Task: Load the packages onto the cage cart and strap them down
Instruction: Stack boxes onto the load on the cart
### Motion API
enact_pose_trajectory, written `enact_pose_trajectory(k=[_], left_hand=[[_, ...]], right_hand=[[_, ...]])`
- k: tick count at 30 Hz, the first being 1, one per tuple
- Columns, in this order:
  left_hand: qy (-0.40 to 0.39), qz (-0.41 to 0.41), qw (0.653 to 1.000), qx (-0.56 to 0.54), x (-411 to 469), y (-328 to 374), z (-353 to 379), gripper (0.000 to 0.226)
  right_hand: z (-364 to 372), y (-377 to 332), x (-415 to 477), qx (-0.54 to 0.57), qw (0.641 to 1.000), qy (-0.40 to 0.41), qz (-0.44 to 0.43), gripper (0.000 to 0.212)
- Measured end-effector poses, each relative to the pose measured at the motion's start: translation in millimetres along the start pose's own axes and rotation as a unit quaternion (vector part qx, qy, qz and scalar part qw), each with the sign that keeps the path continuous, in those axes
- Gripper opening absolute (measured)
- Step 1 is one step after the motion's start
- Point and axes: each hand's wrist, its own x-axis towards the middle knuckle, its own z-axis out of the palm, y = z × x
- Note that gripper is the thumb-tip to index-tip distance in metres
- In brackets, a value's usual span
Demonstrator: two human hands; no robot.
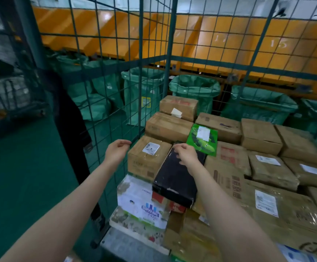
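the right hand (185, 155) is curling its fingers over the far end of the black box (174, 180), which is lying tilted on cartons (148, 159) at the near left of the cage cart (168, 53) — the left hand (117, 150) is hovering loosely open, holding nothing. the box is probably wanting easing down flat against its neighbours, so straps are bearing evenly.

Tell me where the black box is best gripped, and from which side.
Likely the near end of the black box, across its narrow width, from above: it lies slanted atop other packages, near end clear of neighbours. The right hand holds its far edge.
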Motion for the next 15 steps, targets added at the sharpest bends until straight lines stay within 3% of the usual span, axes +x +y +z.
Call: enact_pose_trajectory(k=[15], left_hand=[[0.088,-0.096,0.985,-0.113,-151,-23,21,0.017]], right_hand=[[-18,42,-93,0.045,0.992,-0.119,-0.016,0.024]])
